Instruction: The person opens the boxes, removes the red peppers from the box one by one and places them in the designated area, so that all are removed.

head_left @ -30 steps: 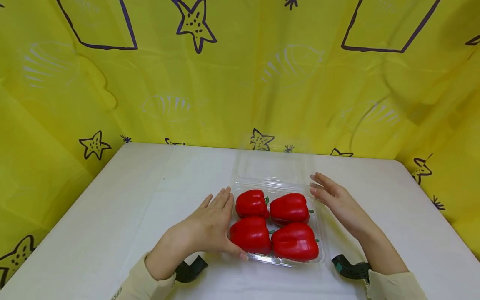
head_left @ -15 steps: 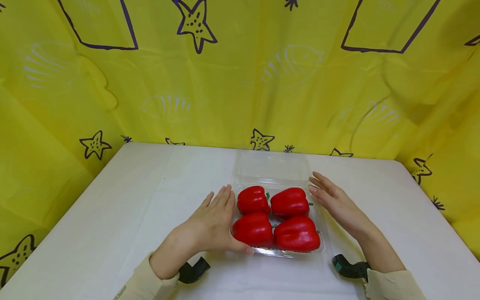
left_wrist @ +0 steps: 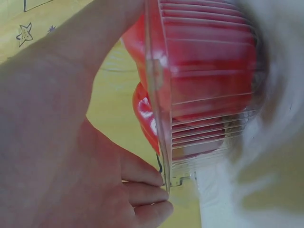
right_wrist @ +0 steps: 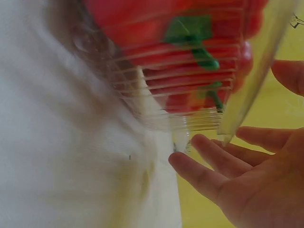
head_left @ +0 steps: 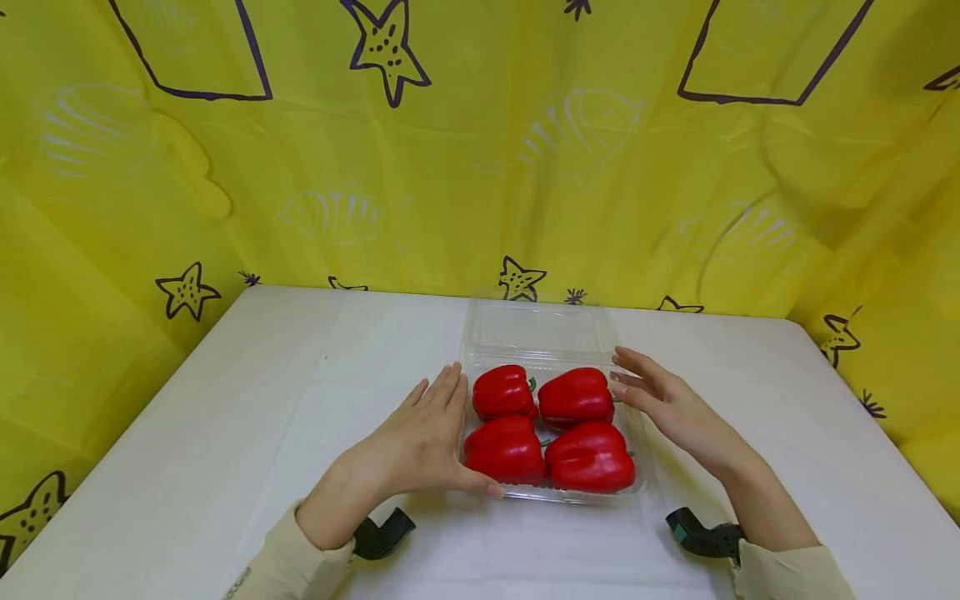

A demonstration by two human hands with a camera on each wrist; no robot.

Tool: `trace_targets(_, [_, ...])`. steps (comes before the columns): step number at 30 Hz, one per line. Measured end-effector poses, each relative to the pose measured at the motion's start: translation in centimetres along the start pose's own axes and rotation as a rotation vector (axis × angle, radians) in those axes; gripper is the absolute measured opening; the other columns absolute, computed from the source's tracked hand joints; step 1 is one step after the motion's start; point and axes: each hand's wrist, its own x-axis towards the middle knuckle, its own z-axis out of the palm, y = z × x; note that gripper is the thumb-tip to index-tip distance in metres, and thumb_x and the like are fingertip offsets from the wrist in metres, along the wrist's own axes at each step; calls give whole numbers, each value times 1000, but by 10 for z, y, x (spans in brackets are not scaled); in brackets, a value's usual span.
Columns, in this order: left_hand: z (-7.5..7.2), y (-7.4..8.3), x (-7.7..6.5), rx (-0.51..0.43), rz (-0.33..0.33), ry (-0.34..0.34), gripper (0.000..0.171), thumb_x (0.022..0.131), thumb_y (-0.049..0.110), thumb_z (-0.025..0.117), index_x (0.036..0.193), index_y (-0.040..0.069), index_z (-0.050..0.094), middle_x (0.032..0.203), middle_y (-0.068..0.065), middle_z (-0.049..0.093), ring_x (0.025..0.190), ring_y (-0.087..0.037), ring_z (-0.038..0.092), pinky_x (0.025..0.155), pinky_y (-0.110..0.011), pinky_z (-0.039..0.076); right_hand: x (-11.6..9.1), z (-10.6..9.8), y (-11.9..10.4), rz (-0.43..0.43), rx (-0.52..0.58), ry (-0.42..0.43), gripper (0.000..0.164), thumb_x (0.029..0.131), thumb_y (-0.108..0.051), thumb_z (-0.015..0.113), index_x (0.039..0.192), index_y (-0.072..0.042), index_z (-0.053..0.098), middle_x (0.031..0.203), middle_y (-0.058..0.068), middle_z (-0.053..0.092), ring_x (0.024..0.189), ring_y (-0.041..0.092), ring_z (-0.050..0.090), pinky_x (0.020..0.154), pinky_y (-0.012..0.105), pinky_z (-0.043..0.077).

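Note:
A clear plastic clamshell box (head_left: 577,497) sits on the white table, its lid (head_left: 540,327) folded back on the far side. Inside lie several red bell peppers (head_left: 591,457) with green stems, in two rows. My left hand (head_left: 420,442) lies along the box's left side, fingers straight, the thumb at the front left corner. In the left wrist view those fingers touch the rim (left_wrist: 164,137). On the other side my right hand (head_left: 675,408) is spread at the far right corner, fingers extended and close to the rim; whether all of them touch it, I cannot tell.
The white table (head_left: 360,342) reaches to both sides of the box. A yellow curtain (head_left: 450,167) with drawn stars and fish hangs behind and at the sides. A dark device (head_left: 384,535) is on the left wrist, another device (head_left: 703,535) on the right.
The box with its peppers has slid away from me toward the back, my left hand moving along with it. The lid's far edge appears lower than one second ago. The right hand has barely moved.

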Motion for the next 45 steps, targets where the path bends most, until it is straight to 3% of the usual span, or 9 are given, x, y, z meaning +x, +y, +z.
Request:
trace_targets(6, [-1,-3,-1,-12,3,-7,131,65,77,74,156,-1,20,166,-15,15,155,-29,10,125,-53,13,-3,-2,-3,-11,-38,-6,70,103,-36,50,158,-7,18,160,22,29,142,44,37,107,57,43])
trace_targets(13, [0,-3,0,-24,-2,-15,133,63,78,73,157,0,19,167,-14,14,156,-29,9,126,-54,11,-10,-5,-14,1,-173,49,71,101,-39,53,157,-7,23,157,25,32,137,51,39,102,62,46])
trace_targets(22, [1,-2,0,-24,-3,-8,134,62,74,77,157,0,19,166,-15,15,155,-31,10,125,-53,14,-19,0,-34,-100,-246,99,67,100,-37,57,155,-11,29,157,18,33,140,46,36,108,69,35])
trace_targets(27, [1,-2,-1,-15,1,-14,134,63,76,75,157,0,19,166,-15,15,155,-31,10,125,-51,15,-27,5,-47,-141,-300,92,63,99,-35,60,153,-15,33,153,16,39,133,51,42,101,71,40])
trace_targets(32, [0,-3,0,-10,2,-25,134,63,77,74,157,1,18,167,-14,14,156,-29,9,126,-51,14,-33,12,-55,-158,-345,45,63,97,-36,63,151,-15,37,151,13,44,130,47,45,96,66,48])
trace_targets(38, [-1,-2,0,-11,1,-29,133,63,77,74,157,1,19,167,-14,15,156,-29,9,126,-51,15,-39,20,-57,-249,-418,-1,54,96,-36,65,144,-19,47,141,1,54,127,30,52,98,58,50])
trace_targets(45, [-1,-3,0,-16,1,-27,132,63,76,74,157,1,19,166,-14,15,156,-30,10,125,-52,15,-45,27,-58,-255,-564,-3,52,91,-37,71,138,-22,54,136,4,53,126,25,50,97,47,54])
